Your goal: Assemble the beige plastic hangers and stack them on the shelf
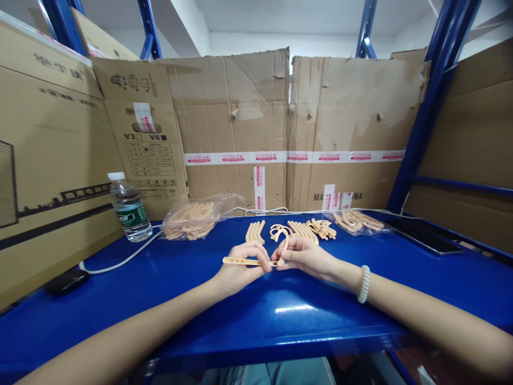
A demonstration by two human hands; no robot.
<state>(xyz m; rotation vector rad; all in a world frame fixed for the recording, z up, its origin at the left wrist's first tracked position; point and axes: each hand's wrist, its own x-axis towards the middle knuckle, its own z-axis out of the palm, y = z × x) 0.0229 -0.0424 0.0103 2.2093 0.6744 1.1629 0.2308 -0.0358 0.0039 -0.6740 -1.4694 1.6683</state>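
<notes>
My left hand (246, 267) is closed around a thin, flat, tan strip (240, 261) that points out to the left, with small marks along it. Opposite it, my right hand (302, 256) pinches a curved tan hook-shaped piece (286, 241). The two pieces meet between my fingertips; whether they are joined I cannot tell. Just beyond my hands lie a row of bent tan strips (255, 232), some curved tan pieces (278, 231), a second row of tan strips (303, 231) and a pile of small tan pieces (323, 229).
On the blue shelf (240, 326), a clear bag of tan parts (194, 216) and a water bottle (129, 208) stand left. A black device (67, 281) with a white cable is nearer. Right are another bag (358, 221) and a phone-like dark slab (422, 236). Cardboard (232, 117) walls the back.
</notes>
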